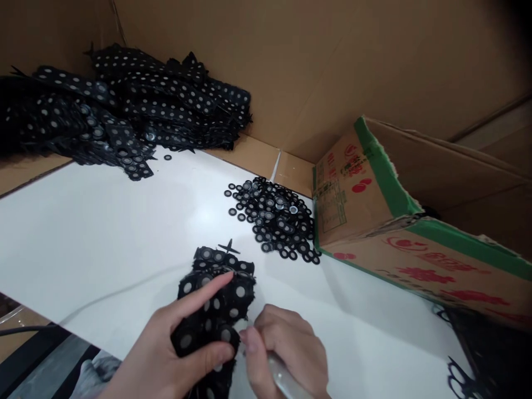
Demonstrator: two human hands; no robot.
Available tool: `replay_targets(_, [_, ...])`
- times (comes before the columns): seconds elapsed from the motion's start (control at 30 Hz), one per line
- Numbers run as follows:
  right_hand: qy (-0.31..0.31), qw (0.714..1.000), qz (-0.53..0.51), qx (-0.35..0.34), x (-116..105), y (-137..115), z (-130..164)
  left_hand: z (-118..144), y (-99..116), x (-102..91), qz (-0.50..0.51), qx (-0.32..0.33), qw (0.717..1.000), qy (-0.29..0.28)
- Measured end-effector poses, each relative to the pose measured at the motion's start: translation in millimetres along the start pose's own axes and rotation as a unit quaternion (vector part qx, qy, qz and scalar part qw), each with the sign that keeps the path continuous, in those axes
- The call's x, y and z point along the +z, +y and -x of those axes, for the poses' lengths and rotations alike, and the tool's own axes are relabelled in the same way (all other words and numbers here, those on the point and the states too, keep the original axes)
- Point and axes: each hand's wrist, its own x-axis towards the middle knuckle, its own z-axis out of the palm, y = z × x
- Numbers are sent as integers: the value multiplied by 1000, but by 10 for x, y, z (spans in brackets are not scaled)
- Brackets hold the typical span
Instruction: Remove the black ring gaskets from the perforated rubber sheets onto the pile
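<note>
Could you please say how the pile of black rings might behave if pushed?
The pile of black rings would probably scatter, since loose rings lie around its edge. Singly, they seem likelier to slide than roll, as several lie flat on the white tabletop.

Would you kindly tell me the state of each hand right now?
Left hand: closed on a black dotted piece.
Right hand: closed around a pale pen-like tool.

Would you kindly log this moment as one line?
left hand: holding black dotted sheeting | right hand: gripping pale tool | black rings: piled beside cardboard box
</note>
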Motion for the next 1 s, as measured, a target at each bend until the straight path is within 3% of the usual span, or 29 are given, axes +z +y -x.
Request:
replay_targets(0.1, [96,988,-69,102,-110,-75,-28,-52,-17,-119,-33,-14,998,45])
replay_targets(0.17, [119,969,-111,187,-134,-99,-37,-74,-29,-179,-42,-16,998,52])
replay_targets(0.3, [28,913,-199,356,-76,-70,-73,-62,-28,-192,-45,-3,998,45])
replay_targets(0.37, [-20,881,-236,409,-49,-68,-113,-35,-4,-151,-45,13,998,48])
replay_targets(0.47, [-46,857,-246,451,-34,-135,-195,-8,75,-87,-42,47,997,54])
replay_targets(0.57, [-14,859,-234,455,-42,-238,-284,-49,220,-114,-59,88,992,70])
replay_targets(0.7, [34,884,-218,412,-114,-289,-419,-200,466,-343,-149,163,972,75])
replay_targets(0.8, [38,909,-206,359,-187,-253,-532,-284,588,-521,-193,152,968,59])
replay_targets(0.93, [60,923,-199,323,-193,-164,-653,-290,552,-520,-130,163,970,124])
replay_targets(1.0, [78,926,-201,309,-151,-124,-686,-285,474,-432,-45,179,979,90])
